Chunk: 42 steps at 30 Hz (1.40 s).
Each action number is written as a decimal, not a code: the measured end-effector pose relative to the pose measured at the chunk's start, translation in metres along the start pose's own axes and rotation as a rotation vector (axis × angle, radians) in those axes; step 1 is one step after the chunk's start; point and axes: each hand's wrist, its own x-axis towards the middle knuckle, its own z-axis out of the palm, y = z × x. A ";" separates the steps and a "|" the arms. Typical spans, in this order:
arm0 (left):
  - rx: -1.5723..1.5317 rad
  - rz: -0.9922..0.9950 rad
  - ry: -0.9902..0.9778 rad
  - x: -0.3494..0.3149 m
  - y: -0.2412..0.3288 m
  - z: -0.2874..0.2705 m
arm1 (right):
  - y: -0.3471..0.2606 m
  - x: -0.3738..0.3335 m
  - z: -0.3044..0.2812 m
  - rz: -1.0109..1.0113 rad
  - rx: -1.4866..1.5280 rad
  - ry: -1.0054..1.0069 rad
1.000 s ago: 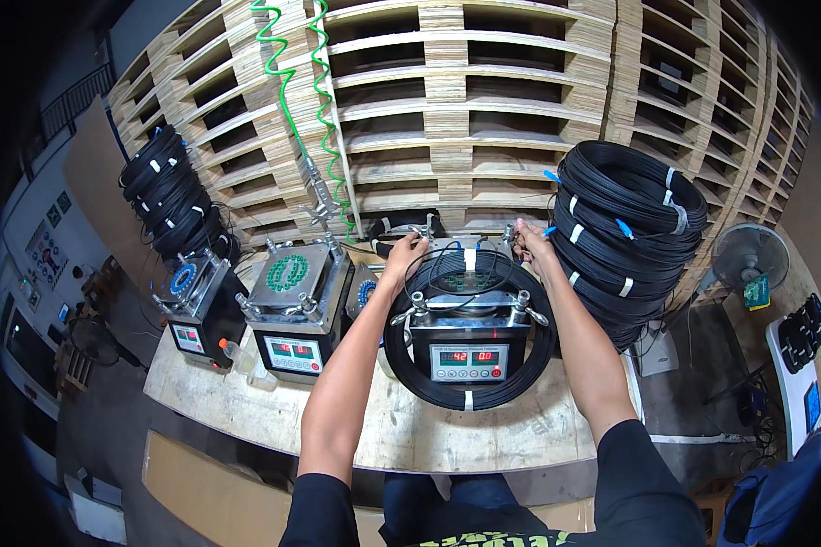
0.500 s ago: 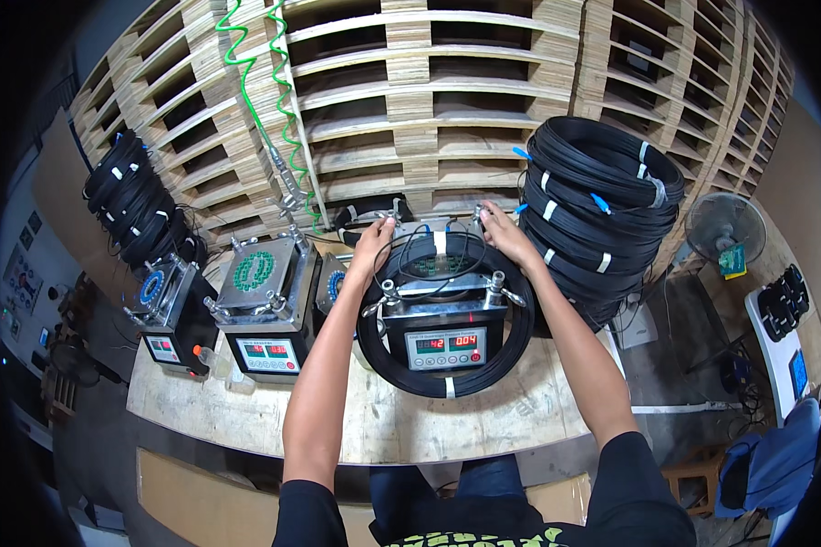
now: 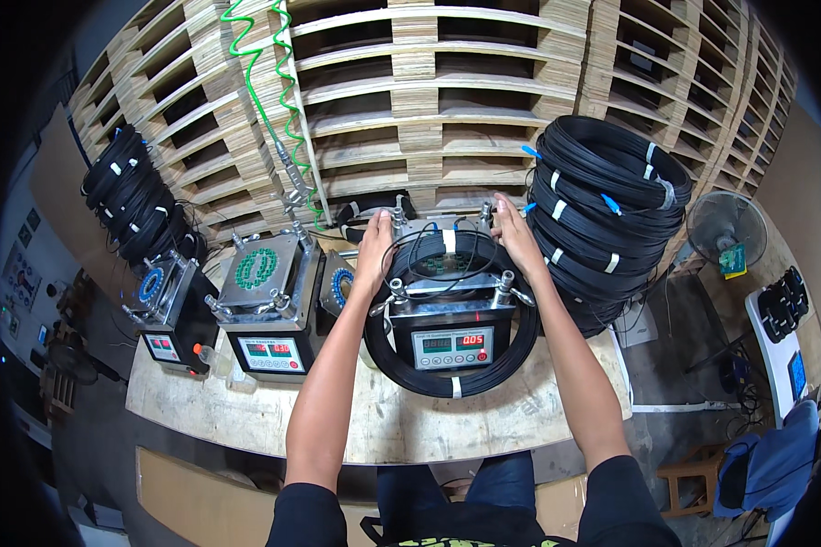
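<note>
A bench machine [image 3: 451,314] with a black body, metal top and red lit display stands before me. A large coil of black cable [image 3: 456,387], tied with white tape, hangs around it, and thin leads loop over its top. My left hand [image 3: 374,251] is at the far left clamp post [image 3: 399,219], its fingers stretched out beside it. By the far right clamp post [image 3: 486,217], my right hand [image 3: 517,239] likewise has its fingers extended. Neither hand visibly holds anything; fingertip contact with the posts is unclear. The near clamp posts [image 3: 505,284] stand upright.
Left of me are two similar machines, one with a green ring of parts [image 3: 256,268], one with a blue ring [image 3: 151,285]. A tall stack of black cable coils [image 3: 602,219] rises at right, another stack [image 3: 137,196] at far left. Wooden pallets [image 3: 415,100] form the back; a fan [image 3: 726,228] stands right.
Both hands have loosened from around the far clamp posts, and their fingers now point up alongside. The red figures on the display have changed. My view has shifted slightly.
</note>
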 end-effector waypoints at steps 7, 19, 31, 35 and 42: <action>-0.184 -0.119 -0.125 -0.003 0.024 -0.012 | -0.006 -0.004 0.003 0.049 0.086 -0.009; -0.311 -0.395 -0.181 -0.018 0.064 -0.002 | 0.001 0.013 0.008 0.061 -0.137 0.100; -0.190 -0.169 -0.157 -0.010 0.039 -0.002 | -0.017 0.007 0.006 0.150 0.087 0.087; -0.160 -0.265 -0.229 -0.005 0.042 -0.004 | -0.015 0.007 0.006 0.147 -0.079 0.069; -0.256 -0.284 -0.242 -0.004 0.046 0.006 | 0.003 0.012 0.000 0.017 -0.069 0.147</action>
